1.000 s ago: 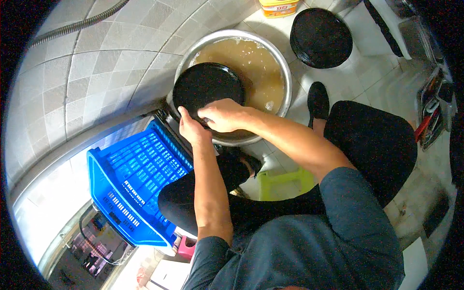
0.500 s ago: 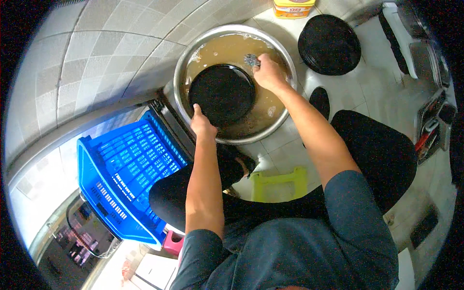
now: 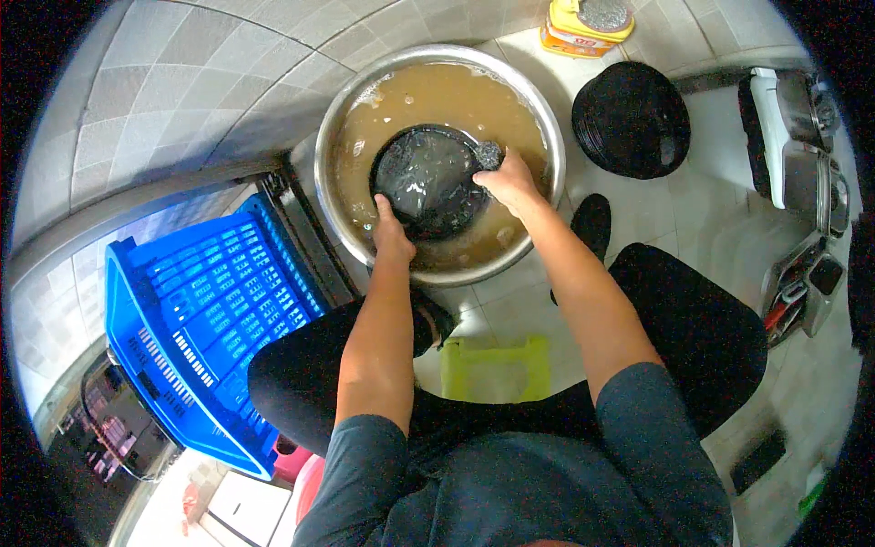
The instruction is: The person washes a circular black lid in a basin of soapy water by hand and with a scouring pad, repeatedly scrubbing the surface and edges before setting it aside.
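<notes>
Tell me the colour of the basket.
The basket is bright blue, best seen in the head view.

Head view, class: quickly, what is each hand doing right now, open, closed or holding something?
Left hand: closed on the rim of the round black plate.
Right hand: closed, holding the metal scouring pad.

Left hand [image 3: 394, 241] with thumb extended, right hand [image 3: 512, 184] curled, arms [image 3: 375, 351] outstretched

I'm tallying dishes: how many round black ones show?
At least 2: one dish in the metal basin, another dish on the floor right of it; more may hide underneath.
</notes>
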A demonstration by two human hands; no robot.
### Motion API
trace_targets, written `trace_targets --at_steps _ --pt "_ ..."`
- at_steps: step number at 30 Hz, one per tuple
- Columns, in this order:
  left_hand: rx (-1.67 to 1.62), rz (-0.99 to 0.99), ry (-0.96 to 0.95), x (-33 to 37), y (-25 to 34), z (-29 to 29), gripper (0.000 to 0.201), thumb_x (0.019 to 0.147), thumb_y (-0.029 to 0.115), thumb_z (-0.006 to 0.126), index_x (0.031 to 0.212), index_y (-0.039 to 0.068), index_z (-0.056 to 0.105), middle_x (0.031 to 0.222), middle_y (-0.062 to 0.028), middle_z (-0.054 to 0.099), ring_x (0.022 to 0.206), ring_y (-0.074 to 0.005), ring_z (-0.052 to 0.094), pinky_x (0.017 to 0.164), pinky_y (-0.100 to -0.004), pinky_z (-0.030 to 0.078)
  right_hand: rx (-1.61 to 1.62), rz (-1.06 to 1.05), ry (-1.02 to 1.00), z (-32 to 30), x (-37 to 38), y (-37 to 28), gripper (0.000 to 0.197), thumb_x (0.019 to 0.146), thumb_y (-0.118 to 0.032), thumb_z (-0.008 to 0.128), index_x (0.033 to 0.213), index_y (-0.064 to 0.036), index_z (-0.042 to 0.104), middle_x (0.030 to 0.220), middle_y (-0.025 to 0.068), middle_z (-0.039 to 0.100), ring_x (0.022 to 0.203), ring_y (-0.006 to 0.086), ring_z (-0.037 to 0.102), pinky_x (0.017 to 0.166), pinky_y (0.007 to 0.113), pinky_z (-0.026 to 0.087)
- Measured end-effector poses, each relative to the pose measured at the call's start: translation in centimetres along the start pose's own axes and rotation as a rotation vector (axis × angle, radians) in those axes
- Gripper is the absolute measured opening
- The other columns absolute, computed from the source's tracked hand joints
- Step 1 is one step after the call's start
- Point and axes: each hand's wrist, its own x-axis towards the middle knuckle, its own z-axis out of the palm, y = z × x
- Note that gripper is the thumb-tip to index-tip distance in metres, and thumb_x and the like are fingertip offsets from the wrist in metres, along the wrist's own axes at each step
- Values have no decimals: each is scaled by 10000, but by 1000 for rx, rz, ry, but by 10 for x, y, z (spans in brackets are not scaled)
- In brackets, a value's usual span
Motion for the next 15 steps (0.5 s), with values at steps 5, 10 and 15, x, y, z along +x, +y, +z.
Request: trace_targets --at_steps 5,10,15 --pt "50 -63 -32 33 6 -38 1035 794 662 704 1481 -16 330 1502 -153 399 1310 -311 414 1043 -511 381 225 79 -96 32 -2 0 425 676 -28 724 1087 18 631 995 180 685 926 321 670 821 404 526" --pt "118 520 -70 28 -19 -1 917 715 329 891 1390 -58 406 1433 -204 448 1287 -361 445 1046 -425 395 -2 106 18 25 25 40 412 727 -56 662 1128 22 609 1081 233 662 989 361 654 842 434 515" --pt "894 956 228 -17 -22 4 795 702 170 809 1357 -66 426 1335 -333 457 1240 -466 472 1081 -458 389 50 110 7 19 7 23 411 748 -75 645 1144 26 607 1104 251 661 1025 381 649 873 437 508"
